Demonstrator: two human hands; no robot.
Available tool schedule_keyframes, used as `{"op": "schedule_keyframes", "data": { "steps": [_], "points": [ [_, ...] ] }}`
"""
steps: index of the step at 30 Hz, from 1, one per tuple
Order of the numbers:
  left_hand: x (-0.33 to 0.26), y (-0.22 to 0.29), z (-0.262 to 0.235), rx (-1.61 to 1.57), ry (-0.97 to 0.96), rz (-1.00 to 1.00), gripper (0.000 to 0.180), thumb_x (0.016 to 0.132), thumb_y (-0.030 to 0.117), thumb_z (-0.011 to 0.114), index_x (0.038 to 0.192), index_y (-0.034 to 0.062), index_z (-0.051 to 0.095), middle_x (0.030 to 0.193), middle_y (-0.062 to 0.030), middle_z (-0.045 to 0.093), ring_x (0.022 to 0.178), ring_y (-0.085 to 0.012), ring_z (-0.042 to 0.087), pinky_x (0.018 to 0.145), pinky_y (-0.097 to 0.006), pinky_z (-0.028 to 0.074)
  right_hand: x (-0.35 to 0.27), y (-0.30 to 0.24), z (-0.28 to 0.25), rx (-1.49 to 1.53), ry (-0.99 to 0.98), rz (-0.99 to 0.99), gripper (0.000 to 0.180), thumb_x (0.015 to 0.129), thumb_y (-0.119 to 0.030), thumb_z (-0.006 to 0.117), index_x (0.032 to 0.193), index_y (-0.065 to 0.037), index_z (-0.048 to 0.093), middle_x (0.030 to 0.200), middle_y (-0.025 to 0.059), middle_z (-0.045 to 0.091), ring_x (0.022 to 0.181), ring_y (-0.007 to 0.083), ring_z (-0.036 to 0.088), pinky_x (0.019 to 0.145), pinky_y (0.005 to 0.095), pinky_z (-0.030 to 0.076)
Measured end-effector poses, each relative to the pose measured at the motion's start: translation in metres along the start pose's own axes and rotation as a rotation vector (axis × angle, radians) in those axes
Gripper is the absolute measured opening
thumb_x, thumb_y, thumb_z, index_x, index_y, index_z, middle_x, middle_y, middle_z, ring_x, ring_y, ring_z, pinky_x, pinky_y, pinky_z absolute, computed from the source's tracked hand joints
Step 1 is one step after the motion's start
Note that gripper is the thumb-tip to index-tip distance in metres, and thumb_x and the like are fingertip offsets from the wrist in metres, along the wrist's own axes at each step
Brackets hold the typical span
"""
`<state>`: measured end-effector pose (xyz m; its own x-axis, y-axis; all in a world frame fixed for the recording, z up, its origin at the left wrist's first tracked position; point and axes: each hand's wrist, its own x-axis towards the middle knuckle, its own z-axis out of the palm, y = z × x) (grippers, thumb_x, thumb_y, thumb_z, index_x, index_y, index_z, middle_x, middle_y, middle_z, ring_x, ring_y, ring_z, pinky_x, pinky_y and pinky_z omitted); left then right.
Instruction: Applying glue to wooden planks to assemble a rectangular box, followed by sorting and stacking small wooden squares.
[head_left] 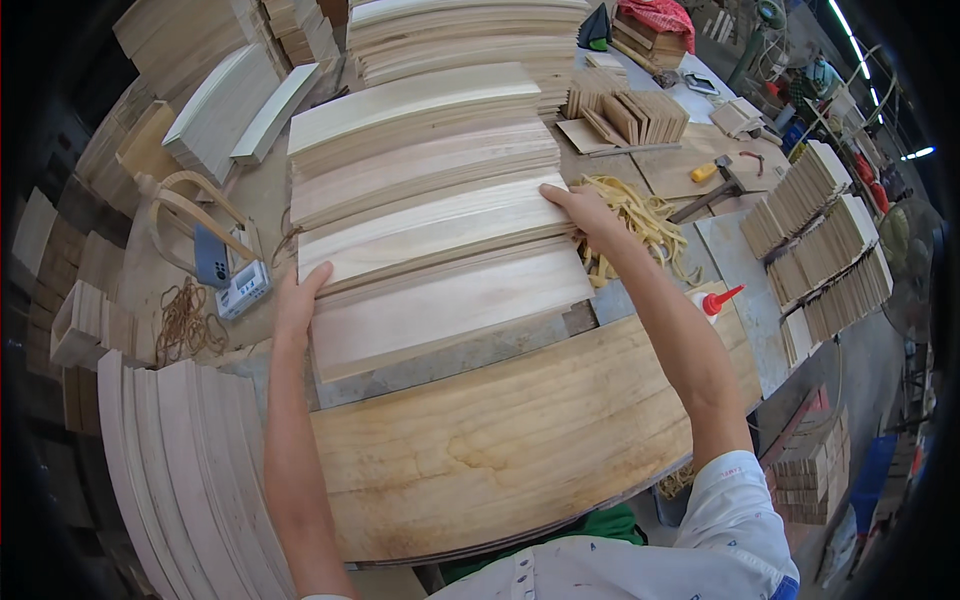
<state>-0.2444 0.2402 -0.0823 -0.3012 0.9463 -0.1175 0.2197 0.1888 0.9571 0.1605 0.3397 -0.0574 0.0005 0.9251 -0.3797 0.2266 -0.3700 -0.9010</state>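
Note:
Several stacks of long, pale wooden boards stand in rows on the bench before me. My left hand grips the left end of one stack of wooden boards, thumb up at its edge, fingers mostly hidden along the end. At the right end of the same stack, my right hand has its thumb on the top board and its fingers hidden below. Nearer to me lies another row of boards. Behind is a further stack, close against the held one.
A broad bare plank lies along the bench's near side. A glue bottle, yellowish rubber strips and a hammer are at right. Left are a small white device, brown rubber bands and upright boards.

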Motion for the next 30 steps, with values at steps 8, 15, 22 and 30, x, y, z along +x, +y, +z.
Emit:
{"op": "schedule_keyframes", "data": {
  "steps": [8, 15, 22, 30],
  "points": [
    [-0.012, 0.001, 0.008, -0.065, 0.010, -0.008, 0.049, 0.085, 0.027, 0.064, 0.122, -0.0027, 0.053, 0.117, -0.0141, 0.061, 0.107, -0.0207, 0.056, 0.093, -0.033, 0.042, 0.015, 0.018, 0.000, -0.129, 0.047, -0.019, 0.066, 0.085, -0.041, 0.061, 0.120, 0.013, 0.051, 0.112, 0.0213, 0.060, 0.098, 0.0273, 0.060, 0.082, 0.0383, 0.047],
    [-0.010, -0.001, 0.003, -0.091, 0.073, 0.057, 0.046, 0.085, 0.025, 0.066, 0.119, -0.0039, 0.055, 0.114, -0.0138, 0.062, 0.105, -0.0207, 0.057, 0.093, -0.031, 0.042, 0.004, 0.012, 0.001, -0.034, 0.019, -0.136, 0.066, 0.083, -0.043, 0.063, 0.117, 0.013, 0.054, 0.111, 0.0222, 0.060, 0.099, 0.0262, 0.059, 0.083, 0.0362, 0.047],
    [-0.030, 0.032, 0.013, -0.110, 0.123, 0.180, 0.051, 0.082, 0.019, 0.068, 0.125, -0.0036, 0.050, 0.120, -0.0129, 0.058, 0.108, -0.0199, 0.055, 0.094, -0.031, 0.041, 0.004, 0.021, -0.017, 0.093, 0.071, -0.235, 0.065, 0.083, -0.038, 0.066, 0.121, 0.012, 0.051, 0.113, 0.0188, 0.060, 0.100, 0.0229, 0.058, 0.085, 0.0335, 0.046],
    [-0.078, 0.080, -0.032, -0.234, -0.168, 0.292, 0.056, 0.082, 0.014, 0.067, 0.131, -0.0012, 0.044, 0.123, -0.0101, 0.057, 0.113, -0.0201, 0.054, 0.097, -0.032, 0.042, -0.056, -0.025, -0.059, 0.427, -0.307, -0.478, 0.063, 0.079, -0.015, 0.070, 0.133, 0.003, 0.043, 0.122, 0.0114, 0.056, 0.109, 0.0198, 0.055, 0.094, 0.0324, 0.044]
  ]
}}
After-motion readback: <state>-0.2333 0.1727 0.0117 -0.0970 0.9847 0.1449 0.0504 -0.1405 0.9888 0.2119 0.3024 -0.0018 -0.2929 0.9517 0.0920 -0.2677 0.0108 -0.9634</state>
